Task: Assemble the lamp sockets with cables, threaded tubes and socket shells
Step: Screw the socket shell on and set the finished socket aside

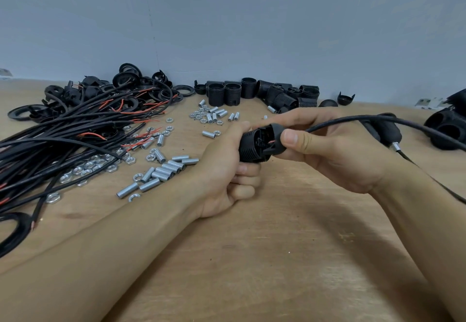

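Observation:
My left hand [230,170] grips a black ribbed socket shell [252,146] at the middle of the wooden table [277,246]. My right hand [335,152] pinches the black domed socket cap [277,132] against the shell's right end, thumb on top. A red wire tip shows in the gap between cap and shell. A black cable [358,119] leaves the cap and arcs off to the right. Loose threaded tubes [164,170] lie to the left of my left hand.
A big bundle of black cables with red wire ends [75,130] covers the left. Black rings and caps [126,79] lie behind it. Socket shells [264,92] stand at the back wall. Nuts [88,165] are scattered about. Assembled sockets [446,125] sit at the right edge.

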Motion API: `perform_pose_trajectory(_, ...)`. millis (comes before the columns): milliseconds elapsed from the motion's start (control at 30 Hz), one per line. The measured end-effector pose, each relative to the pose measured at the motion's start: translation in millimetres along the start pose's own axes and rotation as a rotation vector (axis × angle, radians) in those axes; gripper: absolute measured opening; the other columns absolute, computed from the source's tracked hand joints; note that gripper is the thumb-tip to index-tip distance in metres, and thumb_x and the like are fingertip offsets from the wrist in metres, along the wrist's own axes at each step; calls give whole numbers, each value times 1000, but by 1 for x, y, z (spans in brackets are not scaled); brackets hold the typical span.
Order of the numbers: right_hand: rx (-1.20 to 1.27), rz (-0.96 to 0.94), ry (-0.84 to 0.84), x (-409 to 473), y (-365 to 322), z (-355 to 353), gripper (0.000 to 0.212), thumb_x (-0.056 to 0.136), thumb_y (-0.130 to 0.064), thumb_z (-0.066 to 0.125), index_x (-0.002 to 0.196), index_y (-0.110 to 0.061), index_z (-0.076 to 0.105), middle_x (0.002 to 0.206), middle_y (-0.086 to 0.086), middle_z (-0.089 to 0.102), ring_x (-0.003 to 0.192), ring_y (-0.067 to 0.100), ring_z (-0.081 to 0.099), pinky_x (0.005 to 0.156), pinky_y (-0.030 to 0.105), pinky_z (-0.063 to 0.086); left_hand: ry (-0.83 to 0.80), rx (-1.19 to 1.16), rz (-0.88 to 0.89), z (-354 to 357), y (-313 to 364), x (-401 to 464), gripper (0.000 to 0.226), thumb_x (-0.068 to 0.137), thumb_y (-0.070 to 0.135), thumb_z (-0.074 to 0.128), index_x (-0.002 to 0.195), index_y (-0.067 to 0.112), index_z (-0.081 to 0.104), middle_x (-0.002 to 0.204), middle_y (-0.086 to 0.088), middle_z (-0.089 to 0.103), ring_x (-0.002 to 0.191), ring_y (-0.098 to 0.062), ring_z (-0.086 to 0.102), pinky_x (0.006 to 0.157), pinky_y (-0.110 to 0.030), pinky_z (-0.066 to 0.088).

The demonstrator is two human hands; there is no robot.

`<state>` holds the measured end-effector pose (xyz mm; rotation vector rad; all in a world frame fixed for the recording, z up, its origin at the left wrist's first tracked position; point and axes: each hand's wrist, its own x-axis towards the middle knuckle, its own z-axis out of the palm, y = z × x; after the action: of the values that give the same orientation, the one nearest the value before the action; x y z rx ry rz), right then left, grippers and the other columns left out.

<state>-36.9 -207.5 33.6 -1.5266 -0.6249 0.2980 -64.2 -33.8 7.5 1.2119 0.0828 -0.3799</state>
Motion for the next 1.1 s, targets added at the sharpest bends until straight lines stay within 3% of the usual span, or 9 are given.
perform_pose_trajectory(167, -40, 33, 13, -1, 0, -1, 49, 70, -19, 74, 112, 4, 64, 115, 28, 66, 113, 38, 64, 99, 48, 52, -62, -4, -43, -3, 2, 0, 33, 99, 52, 40, 79, 25, 45, 44, 7, 20, 39, -6, 12, 32, -12, 13)
perform_pose_trajectory(233, 1, 19, -3, 0, -1, 0, 48, 73, -16, 78, 113, 5, 64, 115, 25, 67, 113, 36, 65, 97, 45, 53, -140, -31, -25, -5, 3, -2, 36, 95, 54, 40, 82, 22, 49, 48, 5, 24, 46, -8, 10, 34, -13, 12)
perform_pose_trajectory(333, 105, -33, 9, 1, -2, -1, 41, 80, -15, 67, 115, 6, 63, 111, 21, 69, 112, 31, 65, 93, 36, 54, -220, -42, 52, -6, 6, -5, 30, 88, 51, 44, 84, 22, 52, 51, 5, 27, 49, -9, 9, 35, -14, 12)
perform_pose_trajectory(467, 106, -70, 42, 1, 1, -2, 27, 83, -11, 63, 109, -6, 67, 103, 8, 73, 105, 23, 68, 87, 32, 55, -103, 9, 138, -1, 4, -3, 38, 92, 59, 48, 99, 22, 55, 46, 7, 23, 40, -7, 13, 33, -16, 16)
perform_pose_trajectory(567, 78, -56, 58, 2, 1, 0, 31, 80, -11, 66, 110, -3, 68, 105, 14, 73, 106, 28, 69, 88, 34, 56, -33, 28, 151, -1, 0, -2, 41, 89, 62, 52, 108, 26, 53, 49, 8, 21, 39, -6, 15, 33, -17, 17)
perform_pose_trajectory(700, 130, 9, 45, 1, 0, -3, 42, 74, -8, 69, 114, 4, 65, 111, 22, 70, 110, 33, 67, 87, 37, 56, -30, 1, 107, -1, 1, -4, 38, 90, 62, 53, 97, 25, 54, 49, 8, 18, 40, -6, 14, 32, -15, 16)
perform_pose_trajectory(800, 145, 63, 57, 2, 4, -2, 41, 69, -6, 70, 109, 0, 69, 112, 23, 70, 109, 34, 67, 88, 38, 57, -6, 10, 100, 1, 1, -4, 37, 89, 62, 55, 82, 27, 58, 48, 9, 21, 39, -6, 16, 32, -15, 17)
perform_pose_trajectory(967, 150, 52, 153, 6, 10, 9, 20, 67, -13, 74, 86, -11, 79, 92, 11, 76, 94, 23, 73, 75, 26, 58, 104, -18, 130, 4, -2, -2, 36, 94, 61, 51, 98, 27, 63, 46, 9, 30, 36, -4, 25, 32, -16, 21)
perform_pose_trajectory(1100, 165, 97, 187, 7, 9, 8, 32, 71, -18, 72, 98, 0, 72, 95, 15, 75, 93, 26, 73, 73, 28, 59, 118, -38, 101, 4, -2, -1, 41, 95, 61, 48, 81, 24, 59, 46, 7, 30, 34, -5, 25, 32, -15, 20)
